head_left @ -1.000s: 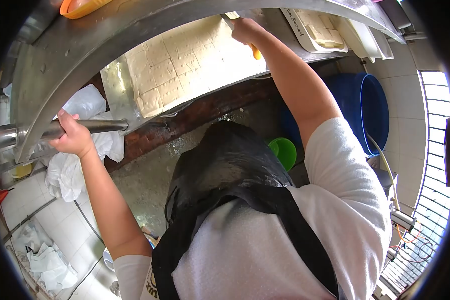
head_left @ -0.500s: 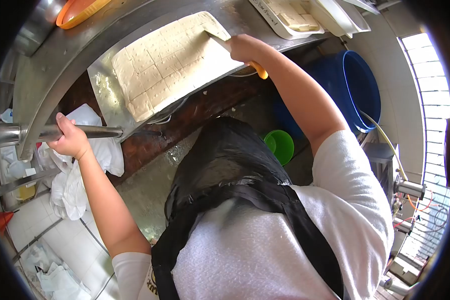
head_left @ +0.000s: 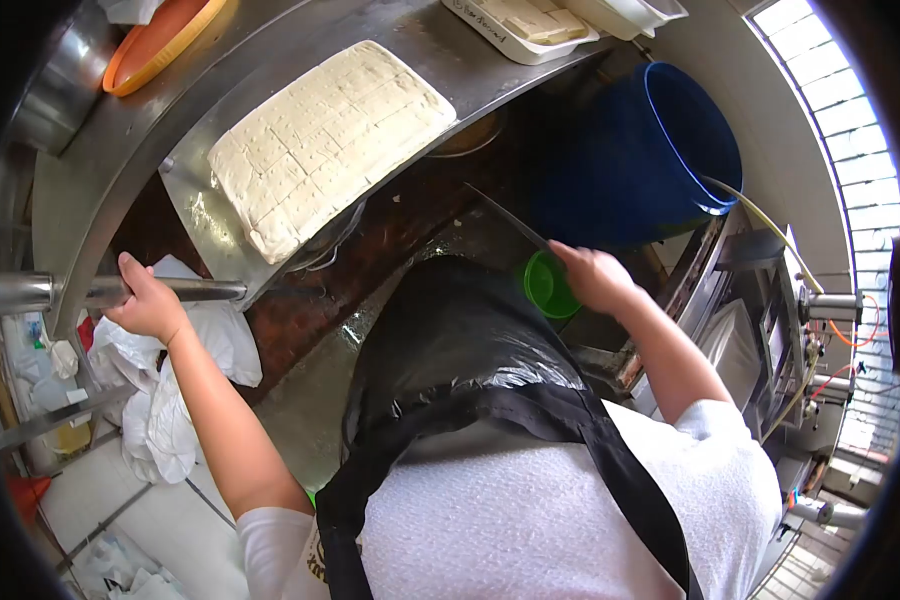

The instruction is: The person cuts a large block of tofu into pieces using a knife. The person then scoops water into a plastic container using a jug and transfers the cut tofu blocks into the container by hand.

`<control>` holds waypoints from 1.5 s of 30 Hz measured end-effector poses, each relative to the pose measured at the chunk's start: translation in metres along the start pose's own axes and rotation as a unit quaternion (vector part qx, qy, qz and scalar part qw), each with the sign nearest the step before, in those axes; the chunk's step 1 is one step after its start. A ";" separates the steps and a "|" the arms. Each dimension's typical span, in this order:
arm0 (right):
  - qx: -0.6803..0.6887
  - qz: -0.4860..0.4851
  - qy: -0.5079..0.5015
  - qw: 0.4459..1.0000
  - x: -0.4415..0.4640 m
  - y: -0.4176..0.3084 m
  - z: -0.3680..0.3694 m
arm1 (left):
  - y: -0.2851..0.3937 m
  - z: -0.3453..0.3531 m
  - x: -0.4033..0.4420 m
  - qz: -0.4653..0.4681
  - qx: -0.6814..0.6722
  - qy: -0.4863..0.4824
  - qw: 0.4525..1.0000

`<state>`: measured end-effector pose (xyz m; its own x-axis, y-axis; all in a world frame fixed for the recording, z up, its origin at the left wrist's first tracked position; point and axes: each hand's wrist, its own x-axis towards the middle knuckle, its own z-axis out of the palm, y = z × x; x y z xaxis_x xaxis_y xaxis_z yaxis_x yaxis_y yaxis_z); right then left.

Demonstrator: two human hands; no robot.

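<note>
A large cream-coloured slab [head_left: 330, 145], cut by lines into rectangular blocks, lies on the metal table [head_left: 192, 195]. It looks like tofu or fresh cheese. My left hand [head_left: 148, 302] is wrapped round a horizontal metal bar [head_left: 212, 290] at the table's near left corner. Held in my right hand [head_left: 595, 277] is a knife [head_left: 508, 215], away from the slab and over the floor in front of my apron. Its thin blade points up and to the left; my fingers hide the handle. Beside that hand is a green bucket [head_left: 548, 285].
A blue barrel [head_left: 620, 150] with a hose stands at the right. White trays [head_left: 530, 50] holding pale blocks sit at the table's far end. An orange-rimmed container [head_left: 120, 75] is at upper left. White cloths or bags [head_left: 225, 345] hang below the bar.
My right hand has drawn the knife off the slab's far right corner, down and right to beside the green bucket. My left hand keeps its grip on the bar. The view has shifted slightly.
</note>
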<state>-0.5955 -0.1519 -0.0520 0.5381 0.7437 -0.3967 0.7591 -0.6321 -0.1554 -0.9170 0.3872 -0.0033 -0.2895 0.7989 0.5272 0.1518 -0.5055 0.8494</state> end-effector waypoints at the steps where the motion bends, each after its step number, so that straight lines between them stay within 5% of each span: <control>1: 0.048 0.036 0.045 0.997 -0.026 0.014 0.029 | 0.001 -0.001 0.000 0.003 -0.001 -0.006 1.000; 4: 0.104 0.176 0.172 0.964 -0.098 0.045 0.113 | -0.004 0.000 0.001 0.005 -0.004 -0.006 1.000; 10: 0.047 0.500 0.259 0.825 -0.212 0.100 0.200 | 0.010 -0.003 -0.003 0.034 0.041 -0.020 0.998; 15: 0.076 0.535 0.184 0.821 -0.282 0.157 0.299 | 0.007 -0.011 -0.001 0.006 0.033 -0.062 0.997; 21: 0.142 0.682 0.044 0.716 -0.253 0.152 0.263 | -0.003 -0.018 -0.008 0.005 0.015 -0.080 0.997; 23: 0.063 0.669 0.184 0.718 -0.214 0.133 0.241 | -0.010 -0.027 -0.025 0.031 0.045 -0.106 0.993; 26: 0.026 0.469 0.313 0.825 -0.131 0.115 0.191 | 0.002 -0.031 -0.078 0.133 0.010 -0.165 0.977; 28: 0.090 0.366 0.349 0.858 -0.054 0.124 0.180 | -0.012 -0.043 -0.119 0.215 0.249 -0.170 0.929; 30: 0.200 0.315 0.346 0.861 0.041 0.114 0.145 | -0.032 -0.044 -0.151 0.191 0.193 -0.262 0.926; 33: 0.325 0.221 0.329 0.859 0.179 0.072 0.074 | -0.065 -0.025 -0.163 0.064 0.200 -0.387 0.898; 39: 0.475 0.007 0.287 0.832 0.423 -0.009 -0.050 | -0.134 0.066 -0.098 -0.312 0.256 -0.364 0.839; 42: 0.487 -0.045 0.258 0.834 0.503 -0.020 -0.057 | -0.192 0.082 -0.087 -0.389 0.175 -0.321 0.845; 45: 0.496 -0.091 0.207 0.838 0.549 -0.028 -0.061 | -0.163 0.112 -0.094 -0.440 0.229 -0.334 0.801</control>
<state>-0.2988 0.2876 -0.2106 0.6832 0.7295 0.0326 0.2760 -0.2165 -0.9365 -0.8086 0.4313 -0.1886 0.0727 0.8535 -0.5160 0.5412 0.4008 0.7392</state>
